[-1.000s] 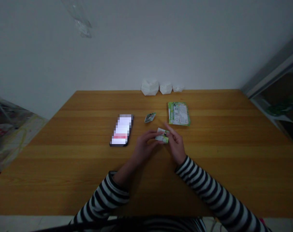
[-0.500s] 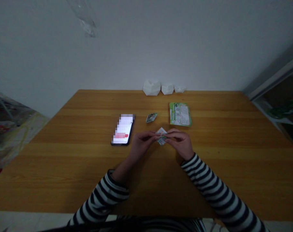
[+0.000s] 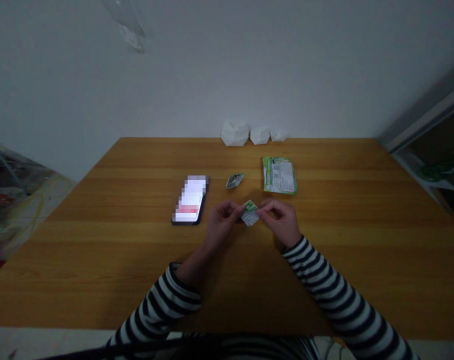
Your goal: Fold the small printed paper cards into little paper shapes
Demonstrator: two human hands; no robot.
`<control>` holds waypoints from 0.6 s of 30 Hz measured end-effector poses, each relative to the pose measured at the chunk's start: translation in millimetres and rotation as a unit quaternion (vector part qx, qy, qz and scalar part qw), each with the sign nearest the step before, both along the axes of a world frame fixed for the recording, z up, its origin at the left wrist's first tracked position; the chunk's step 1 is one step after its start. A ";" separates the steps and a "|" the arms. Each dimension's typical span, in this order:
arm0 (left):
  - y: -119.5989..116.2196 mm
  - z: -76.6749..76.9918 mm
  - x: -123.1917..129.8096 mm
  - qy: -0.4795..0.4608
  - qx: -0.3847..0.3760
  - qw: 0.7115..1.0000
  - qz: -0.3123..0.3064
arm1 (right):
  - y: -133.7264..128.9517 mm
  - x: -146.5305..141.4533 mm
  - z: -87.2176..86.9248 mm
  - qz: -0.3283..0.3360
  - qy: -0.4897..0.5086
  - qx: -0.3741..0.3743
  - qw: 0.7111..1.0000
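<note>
Between my two hands is a small folded piece of printed paper [image 3: 250, 216], diamond-shaped, green at the top and white with fine print below. My left hand [image 3: 222, 220] pinches its left corner between thumb and fingers. At the right corner, my right hand [image 3: 281, 220] grips it the same way. Just beyond the hands lies a small folded paper piece [image 3: 235, 180] with green and dark print. A larger green and white printed sheet or packet [image 3: 279, 175] lies flat farther back to the right.
A phone [image 3: 190, 200] with a lit, blurred screen lies left of my hands on the wooden table [image 3: 99, 240]. Three white folded paper shapes [image 3: 235, 134] stand in a row by the wall [image 3: 197, 65] at the table's back edge.
The held paper has changed from an opened shape with a raised middle fold to a flatter diamond showing a green upper part. My hands stay in nearly the same place.
</note>
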State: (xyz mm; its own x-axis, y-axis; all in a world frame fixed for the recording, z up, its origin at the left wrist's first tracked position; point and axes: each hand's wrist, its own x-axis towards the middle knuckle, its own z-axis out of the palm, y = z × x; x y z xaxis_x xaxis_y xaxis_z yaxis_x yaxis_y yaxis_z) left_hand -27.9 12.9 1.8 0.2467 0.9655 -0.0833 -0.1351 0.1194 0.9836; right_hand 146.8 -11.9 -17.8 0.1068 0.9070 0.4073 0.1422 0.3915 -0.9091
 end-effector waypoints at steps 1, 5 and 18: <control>-0.2 0.1 0.8 -0.004 0.000 1.000 0.004 | 0.1 -2.4 -1.9 -0.005 0.028 -0.011 1.000; -1.3 -1.0 3.6 -0.024 0.000 0.999 0.022 | -1.4 -13.2 -6.4 -0.026 0.120 -0.057 0.991; 7.8 -7.5 -5.5 0.048 -0.023 0.997 -0.063 | -4.6 -19.1 -8.3 0.047 0.101 -0.063 0.992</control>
